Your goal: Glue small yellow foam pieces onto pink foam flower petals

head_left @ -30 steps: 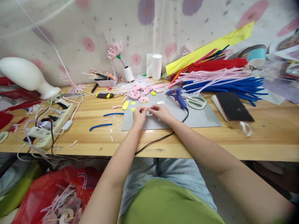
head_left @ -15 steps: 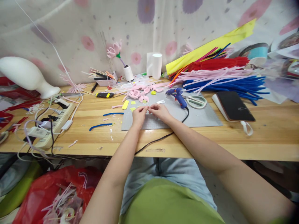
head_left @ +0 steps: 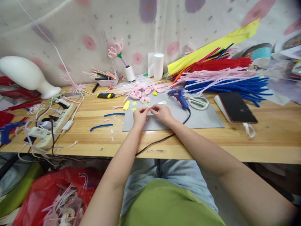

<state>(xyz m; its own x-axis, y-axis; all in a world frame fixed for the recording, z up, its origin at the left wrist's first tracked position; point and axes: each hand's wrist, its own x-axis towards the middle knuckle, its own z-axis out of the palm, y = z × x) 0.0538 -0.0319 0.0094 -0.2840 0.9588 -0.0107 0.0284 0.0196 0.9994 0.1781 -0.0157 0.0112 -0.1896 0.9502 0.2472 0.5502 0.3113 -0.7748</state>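
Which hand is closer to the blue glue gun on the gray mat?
Right. The right hand is left of the glue gun, without touching it; the left hand is farther left.

Slim pale piece [head_left: 148, 107] pinched between two hands

Small and whitish, the piece shows only as a thin sliver; most of its outline is hidden by fingers, so its full shape cannot be told. The left hand [head_left: 140, 116] pinches it from about eight o'clock, the right hand [head_left: 162, 113] from about four o'clock, thumbs and forefingers closed and the tips close together. It is held over the grey mat [head_left: 204, 117], toward the mat's nine o'clock end. Short white strips [head_left: 162, 102] lie near it at two o'clock, small yellow pieces [head_left: 126, 105] between nine and eleven o'clock
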